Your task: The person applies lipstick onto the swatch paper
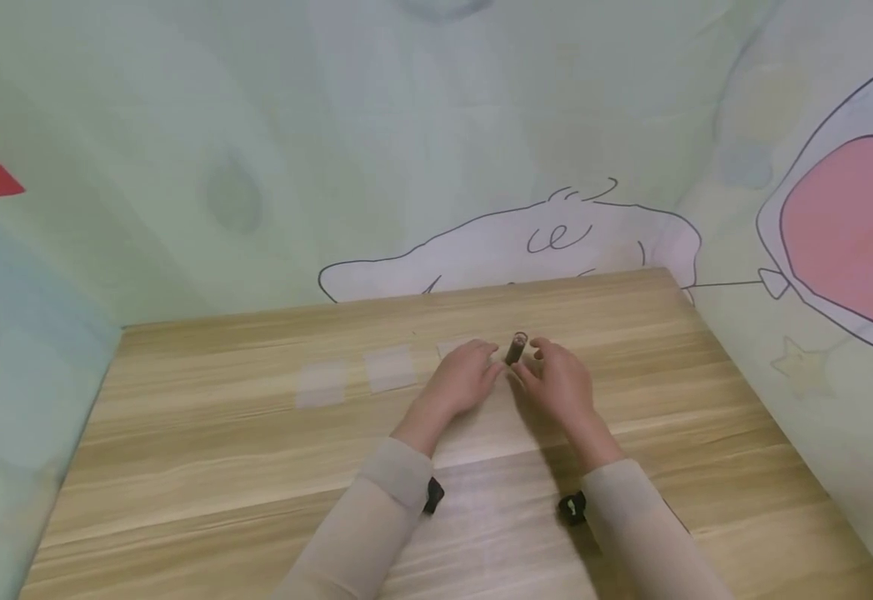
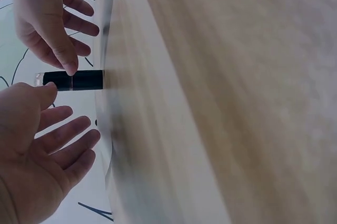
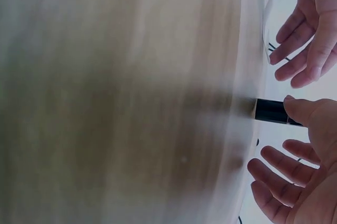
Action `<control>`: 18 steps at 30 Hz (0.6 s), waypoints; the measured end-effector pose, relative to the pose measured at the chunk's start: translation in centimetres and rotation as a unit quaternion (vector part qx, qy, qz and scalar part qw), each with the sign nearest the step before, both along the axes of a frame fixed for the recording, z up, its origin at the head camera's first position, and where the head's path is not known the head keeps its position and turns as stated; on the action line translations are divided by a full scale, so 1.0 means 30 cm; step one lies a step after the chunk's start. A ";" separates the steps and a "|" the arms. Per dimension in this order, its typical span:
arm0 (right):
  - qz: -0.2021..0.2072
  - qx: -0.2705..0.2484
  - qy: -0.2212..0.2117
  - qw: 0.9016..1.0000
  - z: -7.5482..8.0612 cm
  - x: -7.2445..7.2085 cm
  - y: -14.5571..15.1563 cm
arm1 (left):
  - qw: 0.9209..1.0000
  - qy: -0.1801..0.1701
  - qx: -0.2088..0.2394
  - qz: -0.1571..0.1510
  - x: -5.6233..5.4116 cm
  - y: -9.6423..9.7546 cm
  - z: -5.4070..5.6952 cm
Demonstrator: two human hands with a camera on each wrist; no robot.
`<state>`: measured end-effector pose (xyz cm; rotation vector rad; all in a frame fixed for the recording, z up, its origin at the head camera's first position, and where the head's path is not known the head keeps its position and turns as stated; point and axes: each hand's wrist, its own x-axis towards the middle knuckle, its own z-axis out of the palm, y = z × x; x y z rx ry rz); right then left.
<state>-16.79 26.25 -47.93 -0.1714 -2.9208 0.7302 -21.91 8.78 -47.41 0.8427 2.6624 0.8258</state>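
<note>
Inspector: State the cylinder's position and the condition of your fingers.

Operator: The dark cylinder (image 1: 515, 350) stands upright on the table (image 1: 218, 500), between my hands. Taking the cylinder as dial centre and the table's far edge as 12, my left hand (image 1: 462, 375) is at 8 o'clock and my right hand (image 1: 559, 385) at 4. The fingers of both are spread and loosely bent; none wrap round the cylinder. My left thumb (image 2: 46, 95) and right thumb (image 3: 300, 110) lie close to its side. I cannot tell whether either touches.

Inspector: List probable faults and causes.

Operator: Fault 1, toppling. The base looks narrow; I judge that one thumb pushing high from 8 or 4 o'clock could tip it. Fault 2, rolling. Once on its side, the round body could run toward the pale squares (image 1: 391, 369) at 9 o'clock. Fault 3, sliding. Unequal pressure from my two hands could shift the base.

Inspector: Precaution?

Operator: Apply any contact low and equally from both sides.
</note>
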 end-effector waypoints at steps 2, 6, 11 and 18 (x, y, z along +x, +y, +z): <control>0.001 -0.001 -0.004 1.000 -0.004 -0.003 0.001 | 1.000 0.000 -0.002 0.000 -0.004 0.005 -0.002; 0.003 -0.003 -0.010 1.000 -0.007 -0.011 0.005 | 1.000 0.000 0.000 -0.003 -0.013 0.022 -0.004; 0.007 -0.005 -0.014 1.000 -0.005 -0.025 0.007 | 1.000 0.004 0.004 -0.001 -0.026 0.046 -0.001; 0.010 0.007 -0.017 1.000 -0.005 -0.036 0.007 | 1.000 0.012 0.003 -0.002 -0.034 0.074 -0.002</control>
